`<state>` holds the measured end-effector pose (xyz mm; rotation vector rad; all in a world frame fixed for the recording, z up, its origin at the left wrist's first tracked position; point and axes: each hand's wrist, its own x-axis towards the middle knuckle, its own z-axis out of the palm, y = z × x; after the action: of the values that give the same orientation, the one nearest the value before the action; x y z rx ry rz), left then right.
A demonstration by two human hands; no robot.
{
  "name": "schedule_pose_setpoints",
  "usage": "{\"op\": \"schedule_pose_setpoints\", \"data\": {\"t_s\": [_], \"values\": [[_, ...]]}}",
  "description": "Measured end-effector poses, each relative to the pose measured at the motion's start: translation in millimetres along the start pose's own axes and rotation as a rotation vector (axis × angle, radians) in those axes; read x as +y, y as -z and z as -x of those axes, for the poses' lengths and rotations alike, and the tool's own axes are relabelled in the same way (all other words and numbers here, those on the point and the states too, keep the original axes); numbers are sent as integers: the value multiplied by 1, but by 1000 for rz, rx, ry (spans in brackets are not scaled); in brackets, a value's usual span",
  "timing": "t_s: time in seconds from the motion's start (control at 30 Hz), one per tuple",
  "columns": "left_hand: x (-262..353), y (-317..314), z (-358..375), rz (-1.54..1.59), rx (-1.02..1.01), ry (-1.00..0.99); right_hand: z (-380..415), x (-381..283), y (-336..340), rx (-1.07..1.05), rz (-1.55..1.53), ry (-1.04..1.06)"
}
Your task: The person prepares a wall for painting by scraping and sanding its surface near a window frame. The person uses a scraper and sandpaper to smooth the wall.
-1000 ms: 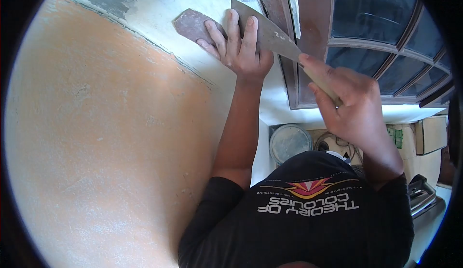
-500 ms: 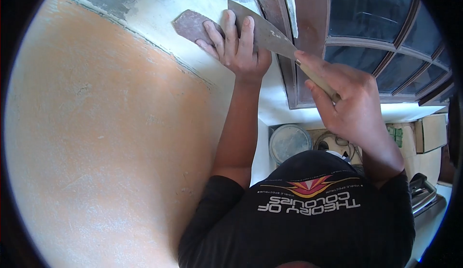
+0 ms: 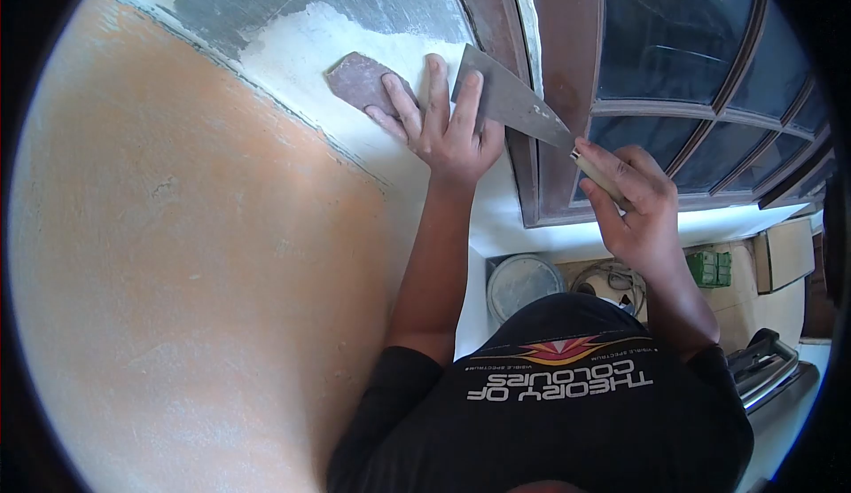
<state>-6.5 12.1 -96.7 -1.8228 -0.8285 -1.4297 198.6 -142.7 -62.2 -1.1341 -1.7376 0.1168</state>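
Observation:
My left hand (image 3: 452, 138) is up at the wall, fingers spread, with a flat brown piece (image 3: 359, 83) resembling sandpaper tucked under its outer fingers. The blade of a putty knife (image 3: 512, 83) passes behind my left index finger, near the thumb. My right hand (image 3: 643, 200) is closed around the knife's pale handle, with the thumb and index finger near the base of the blade. Behind both tools is a white patch of wall (image 3: 306, 54), bordered by bare grey.
An orange, worn wall (image 3: 204, 227) fills the left side. On the right is a brown window frame (image 3: 567, 67) with glass panes. Below are a round lidded bucket (image 3: 523, 287), a coiled hose or cable (image 3: 620, 276), a green block-like object (image 3: 709, 269) and a box (image 3: 784, 254).
The putty knife and my right hand have shifted down in view, and the blade has drawn back from my middle finger toward the right. My left hand still keeps the brown piece.

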Motion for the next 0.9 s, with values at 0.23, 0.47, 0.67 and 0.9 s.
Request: {"op": "schedule_pose_setpoints", "data": {"t_s": [0.23, 0.47, 0.67, 0.9], "values": [[-2, 3, 1, 6, -22, -56, 2, -12, -9, -75, 53, -25], [2, 1, 0, 146, 69, 76, 7, -21, -22, -118, -79, 32], [5, 3, -4, 152, 50, 54, 10, -13, -24, -131, -191, -18], [9, 4, -8, 148, 47, 81, 15, 2, -37, -93, -174, 27]]}}
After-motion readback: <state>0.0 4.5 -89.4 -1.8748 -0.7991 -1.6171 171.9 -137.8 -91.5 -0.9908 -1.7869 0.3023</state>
